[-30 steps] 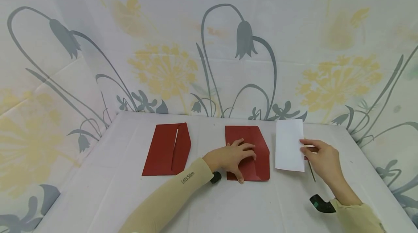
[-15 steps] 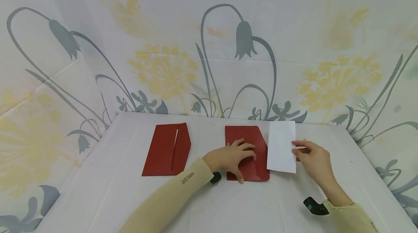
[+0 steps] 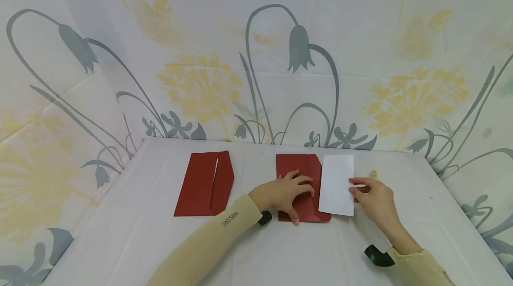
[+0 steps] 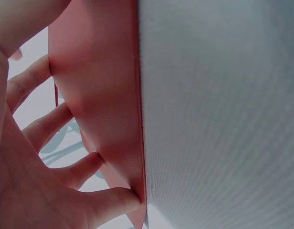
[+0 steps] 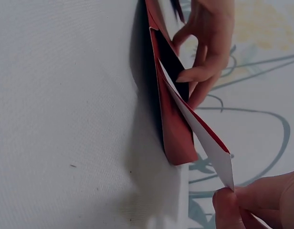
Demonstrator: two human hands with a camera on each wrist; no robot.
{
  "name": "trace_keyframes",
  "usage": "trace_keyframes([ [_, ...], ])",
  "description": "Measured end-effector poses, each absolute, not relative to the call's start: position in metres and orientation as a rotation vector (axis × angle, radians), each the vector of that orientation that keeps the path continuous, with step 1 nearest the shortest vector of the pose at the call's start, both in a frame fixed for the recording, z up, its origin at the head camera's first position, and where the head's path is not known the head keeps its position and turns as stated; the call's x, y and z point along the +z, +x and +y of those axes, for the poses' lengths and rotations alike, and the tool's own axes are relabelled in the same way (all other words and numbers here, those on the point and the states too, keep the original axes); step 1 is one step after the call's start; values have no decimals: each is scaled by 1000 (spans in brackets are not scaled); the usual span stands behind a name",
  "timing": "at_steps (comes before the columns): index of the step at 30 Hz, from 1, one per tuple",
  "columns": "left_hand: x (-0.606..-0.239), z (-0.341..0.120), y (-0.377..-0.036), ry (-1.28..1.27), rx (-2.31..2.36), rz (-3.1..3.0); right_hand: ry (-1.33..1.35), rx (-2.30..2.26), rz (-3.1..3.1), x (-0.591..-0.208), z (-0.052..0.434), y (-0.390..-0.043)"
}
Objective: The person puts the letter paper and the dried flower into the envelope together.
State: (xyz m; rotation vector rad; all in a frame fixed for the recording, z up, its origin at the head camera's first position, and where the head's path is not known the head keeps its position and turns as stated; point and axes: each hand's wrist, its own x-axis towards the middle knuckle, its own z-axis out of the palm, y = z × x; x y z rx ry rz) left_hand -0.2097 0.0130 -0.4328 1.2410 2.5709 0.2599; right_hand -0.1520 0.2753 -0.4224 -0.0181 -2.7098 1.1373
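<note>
My left hand [image 3: 286, 191] rests spread over a red envelope [image 3: 285, 161] in the middle of the table, its fingertips touching the upper face, as the left wrist view confirms. My right hand [image 3: 374, 197] pinches the right edge of a white card [image 3: 337, 183] between thumb and fingers. The card covers part of the envelope's right flap. In the right wrist view, the card [image 5: 211, 148] shows a red other side, and its far end reaches the gaping mouth of the envelope [image 5: 178, 148]. How far inside that end lies cannot be told.
Another red envelope [image 3: 196, 188] lies to the left, with a thin white strip showing along its slot. A small yellowish object [image 3: 374, 174] is behind my right hand. Black wrist devices [image 3: 378, 255] sit by both sleeves. A flower-patterned cloth [image 3: 256, 54] stands behind the table.
My right hand has moved left with the white card, from beside the middle envelope to over its flap. The left hand has stayed in place on the envelope.
</note>
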Motion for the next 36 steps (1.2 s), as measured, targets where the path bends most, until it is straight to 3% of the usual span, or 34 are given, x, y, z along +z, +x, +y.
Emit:
trace_keyframes([
  [36,-432,14,-210,1224,254,2571,33,1205,-2798,-440,252,-157],
])
